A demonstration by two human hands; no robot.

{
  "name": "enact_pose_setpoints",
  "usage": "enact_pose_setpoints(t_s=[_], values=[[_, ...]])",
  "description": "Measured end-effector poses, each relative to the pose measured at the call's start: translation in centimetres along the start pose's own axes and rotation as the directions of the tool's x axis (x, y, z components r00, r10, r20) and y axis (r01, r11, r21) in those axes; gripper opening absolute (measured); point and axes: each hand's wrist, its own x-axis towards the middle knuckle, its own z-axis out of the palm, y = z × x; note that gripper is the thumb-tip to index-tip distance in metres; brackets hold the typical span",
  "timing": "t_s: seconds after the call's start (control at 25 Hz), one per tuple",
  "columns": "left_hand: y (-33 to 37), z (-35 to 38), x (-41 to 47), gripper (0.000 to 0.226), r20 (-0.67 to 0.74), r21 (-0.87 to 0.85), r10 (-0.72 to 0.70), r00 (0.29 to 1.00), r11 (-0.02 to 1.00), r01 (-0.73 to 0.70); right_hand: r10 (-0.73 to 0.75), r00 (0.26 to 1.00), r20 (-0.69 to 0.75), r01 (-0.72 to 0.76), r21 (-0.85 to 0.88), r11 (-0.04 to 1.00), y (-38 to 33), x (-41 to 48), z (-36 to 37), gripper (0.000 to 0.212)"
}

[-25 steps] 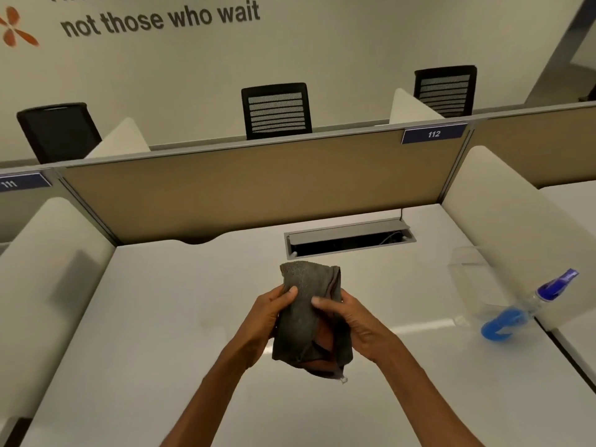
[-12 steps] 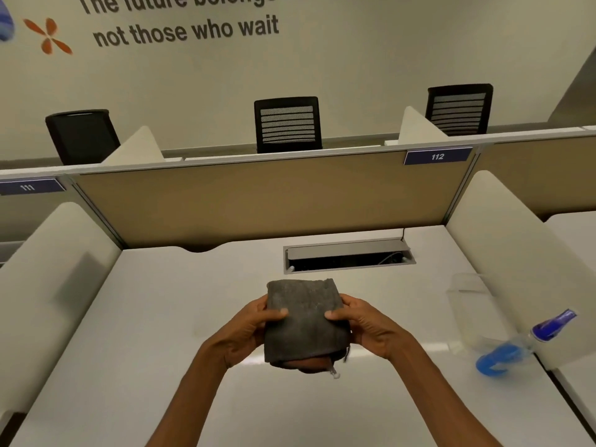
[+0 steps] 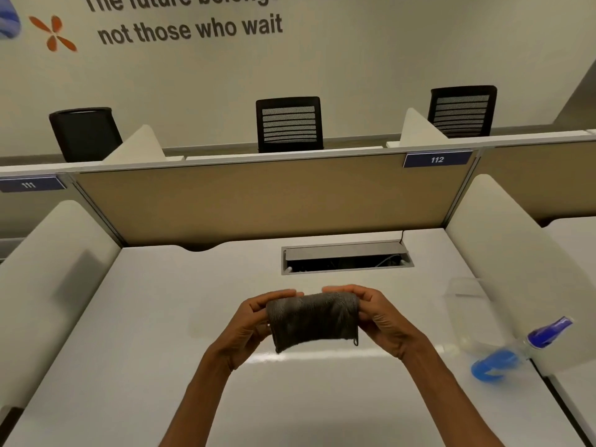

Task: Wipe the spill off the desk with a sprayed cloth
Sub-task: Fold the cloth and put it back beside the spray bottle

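A folded dark grey cloth hangs above the middle of the white desk, held from both sides. My left hand grips its left edge and my right hand grips its right edge, thumbs on the near side. A clear spray bottle with blue liquid and a blue nozzle lies on its side at the desk's right edge. A faint wet patch shows on the desk left of the cloth.
An open cable tray is set into the desk behind my hands. White side dividers stand at left and right; a tan back panel closes the far side. Black chairs stand beyond.
Both hands have folded the cloth from a tall hanging bundle into a wider, shorter shape and raised it a little. The camera has tilted upward.
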Motion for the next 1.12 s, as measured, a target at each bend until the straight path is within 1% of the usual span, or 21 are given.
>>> enact_pose_setpoints(t_s=[0.08,0.16,0.28,0.36,0.44,0.52,0.6,0.64,0.68,0.76,0.88,0.92,1.0,1.08,1.12], values=[[-1.2,-0.2,-0.1,0.058,-0.018,-0.026,-0.068,0.998,0.997,0.068,0.079,0.995,-0.057,-0.079,0.006,0.997,0.9,-0.2,0.2,0.031],[-2.7,-0.1,-0.4,0.047,-0.045,-0.13,-0.152,0.987,0.981,0.145,0.152,0.982,-0.111,-0.154,-0.008,0.988,1.7,-0.4,0.7,0.027],[-4.9,-0.2,-0.6,0.032,-0.139,-0.317,-0.288,0.948,0.919,0.233,0.253,0.947,-0.197,-0.26,-0.011,0.965,3.4,-0.6,1.2,0.027],[-5.5,-0.5,-0.6,0.03,-0.137,-0.426,-0.346,0.928,0.867,0.26,0.343,0.9,-0.267,-0.33,0.096,0.939,4.1,-0.8,1.5,0.032],[-5.7,-0.8,-0.4,0.037,-0.109,-0.452,-0.38,0.918,0.842,0.295,0.402,0.867,-0.294,-0.361,0.185,0.914,4.5,-1.0,1.7,0.034],[-5.6,-0.8,-0.2,0.045,-0.084,-0.393,-0.393,0.916,0.857,0.332,0.38,0.876,-0.298,-0.363,0.112,0.925,4.8,-0.9,2.0,0.033],[-5.4,-0.6,0.1,0.043,-0.104,-0.277,-0.39,0.915,0.895,0.35,0.337,0.888,-0.314,-0.354,0.003,0.935,4.9,-0.9,2.4,0.042],[-5.3,-0.5,0.2,0.041,-0.115,-0.229,-0.387,0.915,0.907,0.354,0.328,0.88,-0.344,-0.357,-0.026,0.934,4.8,-0.8,2.5,0.046],[-5.3,-0.3,0.4,0.04,-0.119,-0.196,-0.386,0.915,0.912,0.359,0.325,0.868,-0.375,-0.364,-0.036,0.931,4.7,-0.9,2.6,0.048],[-5.1,0.0,0.9,0.037,-0.113,-0.129,-0.388,0.915,0.919,0.373,0.318,0.853,-0.413,-0.359,-0.022,0.933,4.1,-1.2,2.3,0.045],[-4.7,1.5,2.2,0.035,-0.136,0.013,-0.361,0.923,0.93,0.366,0.287,0.85,-0.441,-0.317,0.007,0.948,2.7,-2.0,1.4,0.028],[-4.5,2.4,2.7,0.033,-0.137,0.036,-0.345,0.929,0.935,0.353,0.279,0.846,-0.455,-0.312,0.003,0.95,2.1,-2.1,0.8,0.026],[-4.5,4.7,3.9,0.03,-0.117,0.037,-0.34,0.933,0.937,0.346,0.283,0.825,-0.49,-0.334,-0.019,0.942,0.9,-2.6,-1.2,0.027],[-4.8,7.2,5.6,0.035,-0.088,0.045,-0.346,0.934,0.935,0.351,0.302,0.795,-0.525,-0.375,-0.035,0.926,-0.5,-2.8,-3.9,0.029],[-5.0,8.6,6.6,0.038,-0.077,0.052,-0.344,0.936,0.936,0.349,0.31,0.782,-0.541,-0.396,-0.046,0.917,-1.2,-3.0,-5.5,0.026]])
